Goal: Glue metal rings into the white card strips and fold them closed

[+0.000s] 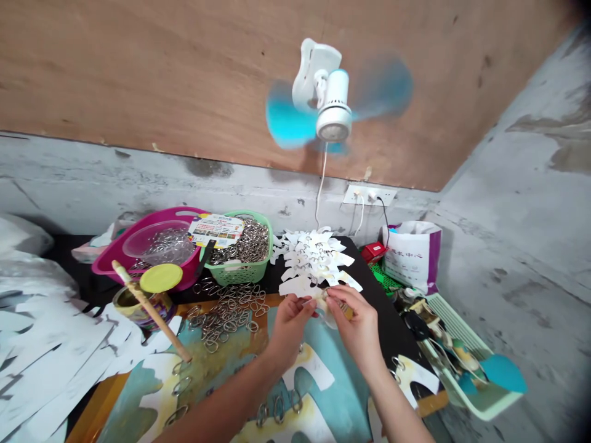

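Observation:
Over the blue work surface [332, 344], my left hand [290, 323] pinches one edge of a small white cut-out piece [327, 317]. My right hand [357, 323] closes its fingers on the other side of that piece, and part of it is hidden behind them. Below lie more white cut-outs with yellowish stains and metal rings on them, such as one cut-out [318, 369] beside my left wrist. A loose heap of metal rings [231, 314] lies to the left. Just beyond my hands is a pile of white cut-outs with rings [314, 252].
A magenta basket [104, 264] and a green basket [240, 274] hold metal parts at the back. An open can [143, 307] has a wooden-handled brush [157, 320] leaning over it. White sheets [55, 344] spread at left. A clip fan [335, 117] spins above.

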The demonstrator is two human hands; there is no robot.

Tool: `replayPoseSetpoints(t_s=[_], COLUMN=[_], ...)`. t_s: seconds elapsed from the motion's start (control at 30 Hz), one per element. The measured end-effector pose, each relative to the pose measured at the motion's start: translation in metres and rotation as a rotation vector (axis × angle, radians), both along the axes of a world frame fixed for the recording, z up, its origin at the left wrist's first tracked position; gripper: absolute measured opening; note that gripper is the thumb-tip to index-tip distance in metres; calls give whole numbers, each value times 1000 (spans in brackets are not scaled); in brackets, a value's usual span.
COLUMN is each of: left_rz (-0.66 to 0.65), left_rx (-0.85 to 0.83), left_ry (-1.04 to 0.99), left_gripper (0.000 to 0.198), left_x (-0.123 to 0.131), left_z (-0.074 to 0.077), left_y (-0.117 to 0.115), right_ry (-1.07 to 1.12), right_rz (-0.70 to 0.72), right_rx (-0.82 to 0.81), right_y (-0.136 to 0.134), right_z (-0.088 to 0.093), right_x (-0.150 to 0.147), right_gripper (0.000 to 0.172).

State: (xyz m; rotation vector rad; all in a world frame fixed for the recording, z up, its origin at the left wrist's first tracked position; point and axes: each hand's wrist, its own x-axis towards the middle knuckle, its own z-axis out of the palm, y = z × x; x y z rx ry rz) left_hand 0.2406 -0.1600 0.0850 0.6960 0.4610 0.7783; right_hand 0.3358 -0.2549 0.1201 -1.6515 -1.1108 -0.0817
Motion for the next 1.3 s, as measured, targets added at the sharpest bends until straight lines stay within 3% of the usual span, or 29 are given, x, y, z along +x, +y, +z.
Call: replayPoseSetpoints(t_s=[0.23, 0.3, 0.4, 0.53, 0.63, 0.7, 0.77, 0.9, 1.13, 1.3], left_rz=[-267, -323, -305, -104, 46, 52, -45, -243, -326, -395], left_rx=[2, -4, 115, 441, 813, 1096, 1292, 1425, 1487, 1602], left_ry=[-175, -187, -12, 379, 664, 761, 760, 719, 751, 747], left_gripper=[38, 39, 44, 59, 56, 57, 58, 60, 32, 8], left_x=[-10, -10, -7, -11, -21, -25, -21, -1, 10, 7], left_z=[-5, -9, -27, -65, -85, -90, -92, -97, -98, -94], left_y=[0, 0, 5, 25, 41, 47, 49, 49, 61, 64], right_ry=[-127, -170, -263, -311, -318, -333, -353, -383, -444, -438], right_rz=[116, 163, 210, 347, 366, 341, 306, 263, 203, 235], right_rx=[-190, -273, -449, -585, -602, -587, -571, -561, -527, -516], right_y=[-16, -16, -5, 22, 36, 38, 36, 30, 15, 5], right_z=[21, 20, -2, -62, -99, -112, -117, -121, -131, -126], right_x=[22, 29, 40, 45, 43, 43, 44, 45, 30, 36], right_gripper=[12, 14, 16, 24, 25, 22, 18, 17, 18, 18])
